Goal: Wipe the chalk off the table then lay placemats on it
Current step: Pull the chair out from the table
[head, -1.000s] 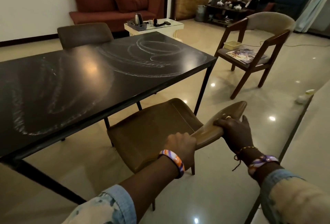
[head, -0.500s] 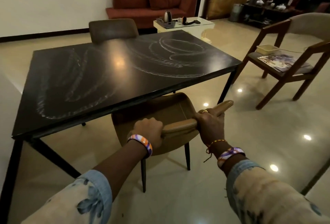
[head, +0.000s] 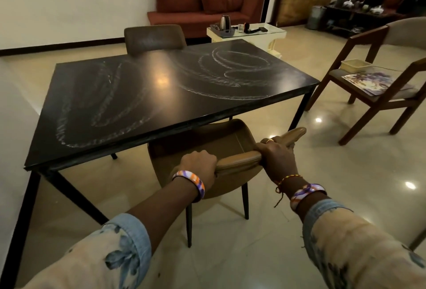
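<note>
Where the tan chair [head: 207,141] is tucked partly under the near edge of the black table [head: 288,86], both hands grip its curved backrest: left hand [head: 199,165] with fingers closed over the top rail, right hand [head: 275,159] closed on the same rail further along. Chalk loops [head: 230,67] cover the table from its far right corner to its near left corner. Placemats [head: 373,81], patterned, lie on the seat of a wooden armchair [head: 391,95] right of the table, beside a small yellow tray [head: 356,65]. Brown chair [head: 154,37] stands at the table's far side. Red sofa [head: 202,5] and low white table [head: 246,33] beyond it.
</note>
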